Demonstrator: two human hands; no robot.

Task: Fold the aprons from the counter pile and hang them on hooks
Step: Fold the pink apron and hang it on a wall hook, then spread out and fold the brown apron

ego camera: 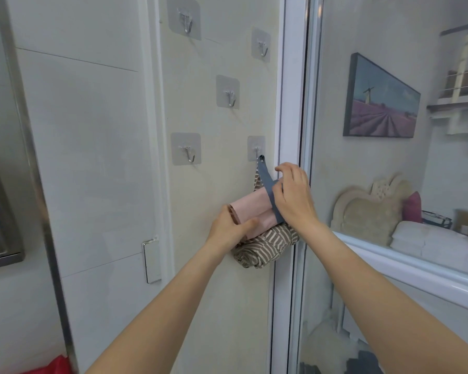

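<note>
Pink-and-brown-striped folded apron bundle [262,228] hangs by its grey-blue strap [268,184] off the lower right metal wall hook [257,152]; left hand [227,228] grips the bundle to take its weight, right hand [292,195] pinches the strap so the loop stays seated

**A room in a home**

A pale wall [114,130] carries five stick-on metal hooks [185,149]. Beside it, a white-framed glass door [292,103] looks into a bedroom with a framed painting [381,99] of a lavender field and windmill, an ornate padded headboard [373,209], a pink cushion [412,207] and white bedding [427,238].
</note>
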